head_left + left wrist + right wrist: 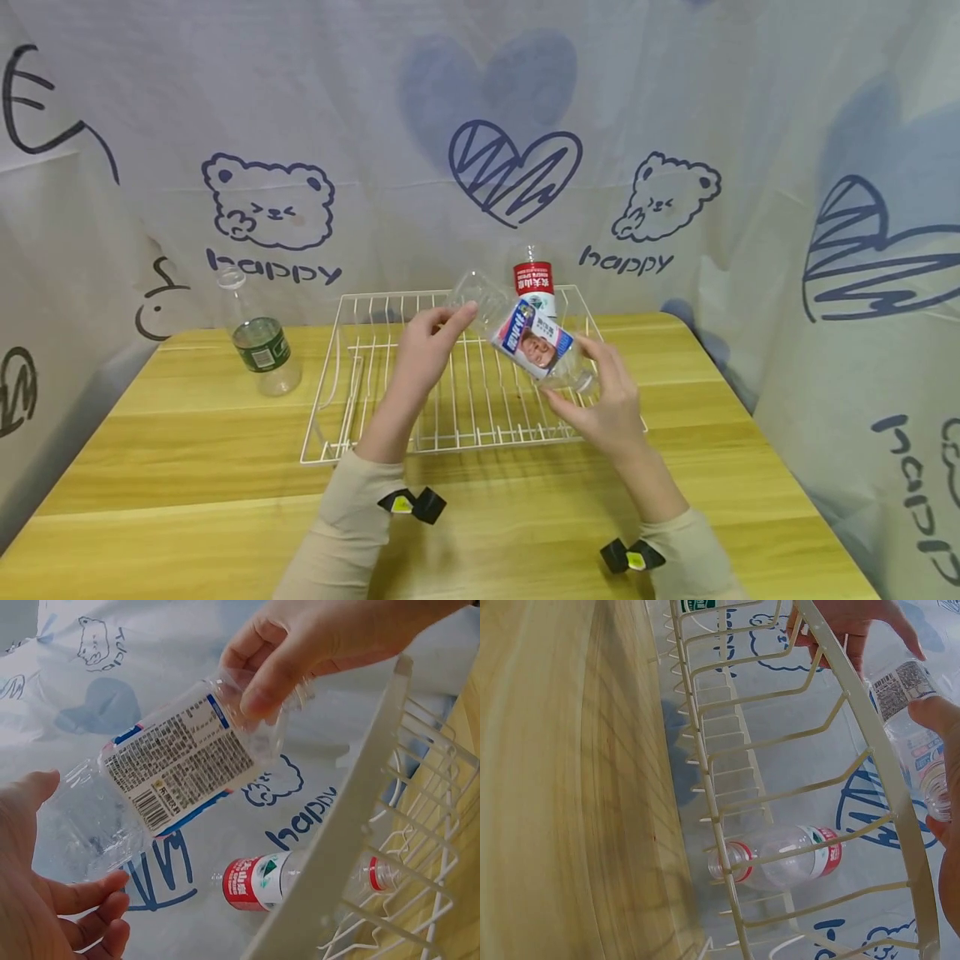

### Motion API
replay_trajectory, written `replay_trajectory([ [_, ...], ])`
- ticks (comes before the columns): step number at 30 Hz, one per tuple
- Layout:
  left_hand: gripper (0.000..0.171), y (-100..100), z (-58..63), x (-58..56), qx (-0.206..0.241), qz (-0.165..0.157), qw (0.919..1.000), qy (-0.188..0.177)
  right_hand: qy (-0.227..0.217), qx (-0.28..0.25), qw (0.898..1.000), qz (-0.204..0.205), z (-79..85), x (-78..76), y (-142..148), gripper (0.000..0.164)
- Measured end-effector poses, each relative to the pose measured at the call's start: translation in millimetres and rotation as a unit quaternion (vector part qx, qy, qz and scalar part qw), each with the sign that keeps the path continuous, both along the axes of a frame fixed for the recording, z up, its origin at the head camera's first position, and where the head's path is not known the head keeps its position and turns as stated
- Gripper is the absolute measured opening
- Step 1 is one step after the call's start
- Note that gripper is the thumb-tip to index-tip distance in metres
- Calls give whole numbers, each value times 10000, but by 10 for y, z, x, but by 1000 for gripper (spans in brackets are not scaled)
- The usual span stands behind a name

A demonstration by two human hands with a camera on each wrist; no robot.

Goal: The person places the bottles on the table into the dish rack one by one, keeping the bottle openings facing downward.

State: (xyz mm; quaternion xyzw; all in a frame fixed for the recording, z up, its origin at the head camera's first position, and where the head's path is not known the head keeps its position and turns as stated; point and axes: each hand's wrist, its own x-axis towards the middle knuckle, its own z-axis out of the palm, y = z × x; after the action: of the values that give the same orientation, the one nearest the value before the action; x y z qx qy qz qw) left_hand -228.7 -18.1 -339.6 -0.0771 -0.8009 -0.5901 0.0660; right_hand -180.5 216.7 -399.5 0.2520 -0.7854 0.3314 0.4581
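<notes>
My right hand [600,400] grips a clear plastic bottle [534,340] near its neck end, holding it tilted above a white wire rack [468,446]. A blue and white label with a printed face wraps its middle. My left hand [429,346] is at the bottle's base; in the left wrist view its thumb and fingers [82,896] spread beside the base, and whether they touch it I cannot tell. Behind, a clear bottle with a red and white label [534,279] stands neck down at the rack's far side.
A clear bottle with a green label [261,346] stands upright on the wooden table [187,467], left of the rack. Behind the table hangs a pale curtain [375,100] with drawn hearts and bears. The rack's upright wires lie close below both hands.
</notes>
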Motion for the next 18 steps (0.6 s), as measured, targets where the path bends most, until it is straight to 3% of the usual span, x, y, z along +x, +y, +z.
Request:
replay_trajectory([
  [7, 40, 22, 83, 12, 461, -14, 9983, 367, -172, -25, 9998, -6, -1, 26, -27, 81],
  [18, 50, -27, 347, -42, -51, 263, 9981, 554, -71, 77, 9997, 227, -12, 20, -19, 74],
])
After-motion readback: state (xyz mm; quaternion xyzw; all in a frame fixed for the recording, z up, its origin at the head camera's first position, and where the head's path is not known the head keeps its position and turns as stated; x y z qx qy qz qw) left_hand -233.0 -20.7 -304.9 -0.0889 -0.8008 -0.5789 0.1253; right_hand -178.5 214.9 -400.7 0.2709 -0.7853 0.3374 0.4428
